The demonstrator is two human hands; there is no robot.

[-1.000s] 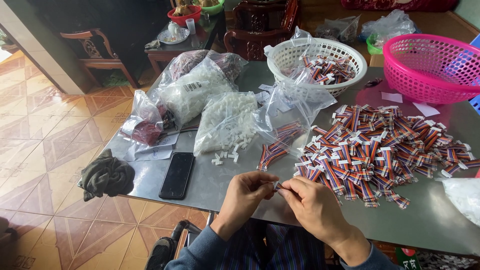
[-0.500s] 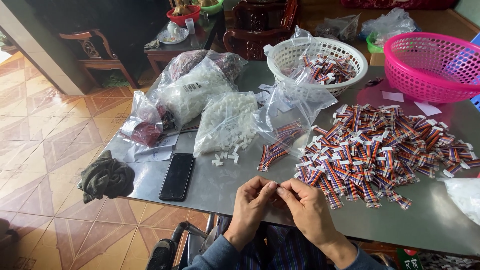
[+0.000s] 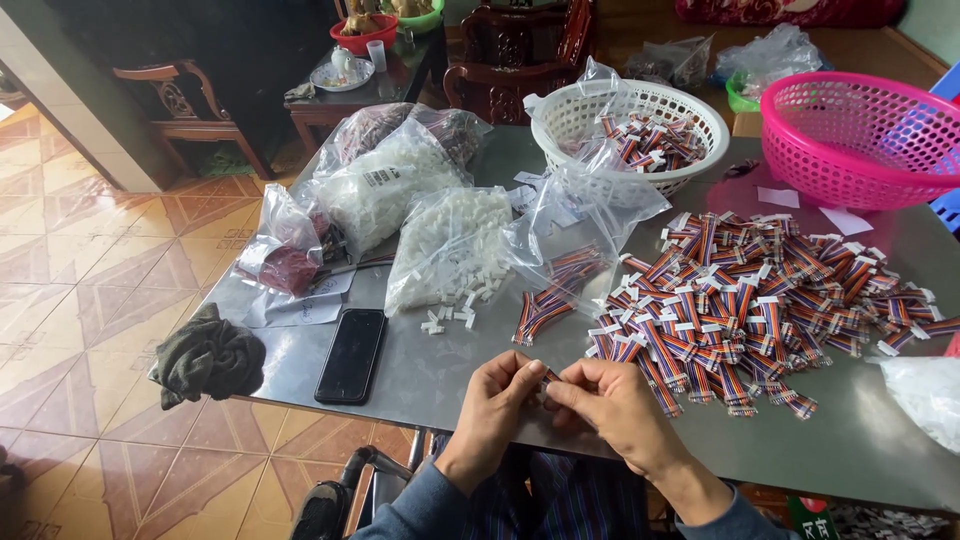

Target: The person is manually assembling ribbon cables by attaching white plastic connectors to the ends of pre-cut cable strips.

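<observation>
My left hand [image 3: 497,402] and my right hand [image 3: 605,400] meet at the near edge of the grey table [image 3: 430,375], fingertips pinched together on a short striped ribbon cable piece [image 3: 548,378], mostly hidden by my fingers. To the right lies a big pile of striped cables with white connectors [image 3: 755,305]. A loose bundle of striped cables [image 3: 550,295] spills from a clear bag just beyond my hands. Small white connectors [image 3: 452,315] lie scattered in front of an open clear bag of them [image 3: 450,250].
A black phone [image 3: 352,354] and a dark crumpled cloth [image 3: 208,355] sit at the table's left. A white basket with cables [image 3: 628,130] and a pink basket [image 3: 862,135] stand at the back. More plastic bags [image 3: 380,180] lie at the left; wooden chairs stand beyond.
My hands have stayed at the table's near edge, fingers shifting on the small cable piece. Everything else on the table is unmoved.
</observation>
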